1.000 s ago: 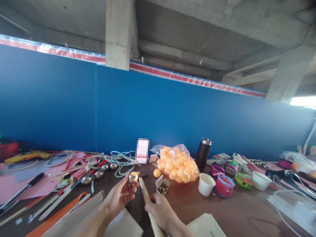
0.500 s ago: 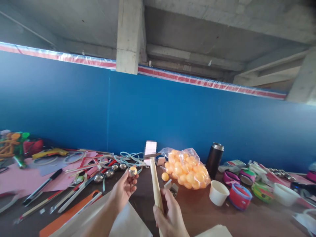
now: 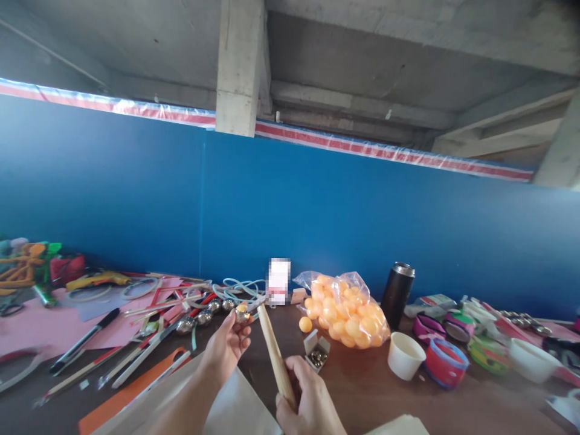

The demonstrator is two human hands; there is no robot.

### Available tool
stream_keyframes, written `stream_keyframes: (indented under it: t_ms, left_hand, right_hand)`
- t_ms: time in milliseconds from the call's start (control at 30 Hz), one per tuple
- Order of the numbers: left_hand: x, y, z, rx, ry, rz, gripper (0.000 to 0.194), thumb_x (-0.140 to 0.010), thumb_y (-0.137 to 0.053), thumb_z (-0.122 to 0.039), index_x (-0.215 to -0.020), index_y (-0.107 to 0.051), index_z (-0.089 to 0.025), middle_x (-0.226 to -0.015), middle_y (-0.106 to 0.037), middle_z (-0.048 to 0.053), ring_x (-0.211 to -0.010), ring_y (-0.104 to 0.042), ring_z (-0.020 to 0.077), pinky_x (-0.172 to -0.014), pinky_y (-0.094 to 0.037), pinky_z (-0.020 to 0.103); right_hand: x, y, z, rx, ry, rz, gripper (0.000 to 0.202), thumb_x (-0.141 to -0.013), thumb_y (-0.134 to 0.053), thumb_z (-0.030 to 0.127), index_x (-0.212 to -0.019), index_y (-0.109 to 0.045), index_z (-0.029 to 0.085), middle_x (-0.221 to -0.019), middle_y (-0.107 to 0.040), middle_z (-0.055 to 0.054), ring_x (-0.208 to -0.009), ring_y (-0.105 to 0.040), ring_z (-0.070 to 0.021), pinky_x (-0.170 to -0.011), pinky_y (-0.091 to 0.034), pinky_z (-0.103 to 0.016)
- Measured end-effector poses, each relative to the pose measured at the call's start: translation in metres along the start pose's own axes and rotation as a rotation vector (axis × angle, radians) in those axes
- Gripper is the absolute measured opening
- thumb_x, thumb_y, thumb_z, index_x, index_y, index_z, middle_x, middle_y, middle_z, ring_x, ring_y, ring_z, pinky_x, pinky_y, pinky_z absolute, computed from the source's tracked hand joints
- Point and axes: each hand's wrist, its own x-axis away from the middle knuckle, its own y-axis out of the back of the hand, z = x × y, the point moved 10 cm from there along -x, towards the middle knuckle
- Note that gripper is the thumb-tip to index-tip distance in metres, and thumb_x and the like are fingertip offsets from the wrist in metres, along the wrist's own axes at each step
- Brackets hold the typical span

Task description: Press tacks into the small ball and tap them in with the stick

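Between the thumb and fingers of my left hand (image 3: 229, 341) is a small shiny ball (image 3: 242, 313), part orange and part silvery; its exact kind is unclear. My right hand (image 3: 308, 396) is wrapped around the pale wooden handle of a hammer (image 3: 275, 356). The hammer slants up and left, its narrow dark head close beside the ball; whether they touch, I cannot tell. A small open box (image 3: 317, 352) of tiny shiny metal pieces stands just beyond my right hand. Beige paper or board (image 3: 242, 402) lies beneath my left forearm.
A clear bag of orange balls (image 3: 347, 311) lies behind the box, with one loose orange ball (image 3: 305, 324) beside it. Right of them are a black bottle (image 3: 397, 296), a paper cup (image 3: 405, 356) and coloured bands (image 3: 446, 361). Silver balls (image 3: 205, 318), pens and sticks clutter the left.
The hammer has tilted left and its head has come down toward the ball in my left hand. My left hand keeps its hold. The small box shows more fully.
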Motion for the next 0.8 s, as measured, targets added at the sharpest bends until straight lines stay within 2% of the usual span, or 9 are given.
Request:
stream_keyframes:
  t_ms: [167, 367, 600, 800]
  left_hand:
    - [0.000, -0.003, -0.001, 0.005, -0.003, 0.005, 0.022, -0.076, -0.057, -0.029, -0.092, -0.060, -0.013, -0.082, -0.065, 0.009, -0.057, -0.055, 0.0089, -0.046, -0.042, 0.019]
    - [-0.001, -0.002, -0.004, 0.015, -0.023, 0.016, 0.017, -0.076, -0.056, -0.027, -0.085, -0.059, -0.013, -0.077, -0.064, 0.009, -0.055, -0.053, 0.0095, -0.045, -0.041, 0.020]
    - [0.001, -0.003, -0.004, 0.030, -0.020, 0.001, 0.018, -0.078, -0.054, -0.026, -0.087, -0.059, -0.012, -0.078, -0.063, 0.010, -0.054, -0.053, 0.0091, -0.043, -0.041, 0.020]
    - [0.001, -0.004, -0.002, 0.020, -0.003, 0.003, 0.016, -0.079, -0.053, -0.027, -0.080, -0.057, -0.012, -0.070, -0.061, 0.008, -0.053, -0.052, 0.0095, -0.043, -0.040, 0.020]
  right_hand:
    - [0.001, 0.006, 0.003, 0.011, 0.017, -0.082, 0.031, -0.059, -0.046, 0.010, -0.088, -0.044, 0.020, -0.067, -0.047, 0.003, -0.059, -0.049, -0.0125, -0.055, -0.039, -0.020]
    - [0.004, -0.007, 0.000, 0.122, 0.026, -0.034, 0.032, -0.054, -0.045, 0.008, -0.083, -0.045, 0.021, -0.069, -0.050, 0.002, -0.058, -0.050, -0.0129, -0.055, -0.039, -0.021]
    - [0.005, 0.008, 0.009, 0.103, 0.051, -0.119, 0.038, -0.059, -0.046, 0.009, -0.094, -0.043, 0.021, -0.075, -0.051, 0.001, -0.065, -0.053, -0.0147, -0.062, -0.042, -0.022]
    - [0.005, -0.011, 0.000, 0.192, 0.054, -0.012, 0.034, -0.056, -0.045, 0.008, -0.088, -0.045, 0.021, -0.076, -0.051, 0.000, -0.063, -0.053, -0.0144, -0.059, -0.041, -0.022]
